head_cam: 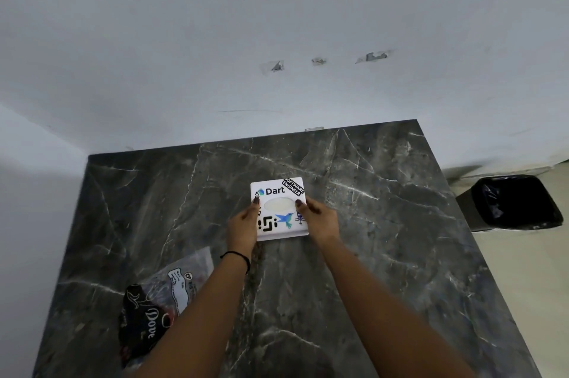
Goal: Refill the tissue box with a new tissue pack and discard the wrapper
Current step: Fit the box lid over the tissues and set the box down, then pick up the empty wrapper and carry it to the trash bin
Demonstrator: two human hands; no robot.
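A white square tissue box point(278, 193) covered in stickers rests on the dark marble table point(385, 223). Pale tissue shows through its oval top slot. My left hand point(243, 228) grips the box's left edge, thumb on the lid. My right hand point(320, 219) grips the right edge, thumb on the lid too. An emptied plastic wrapper point(160, 300), clear with a black printed end, lies crumpled on the table at the near left, partly under my left forearm.
A black bin point(514, 202) lined with a dark bag stands on the floor just past the table's right edge. A white wall with patched holes runs behind the table and along its left side.
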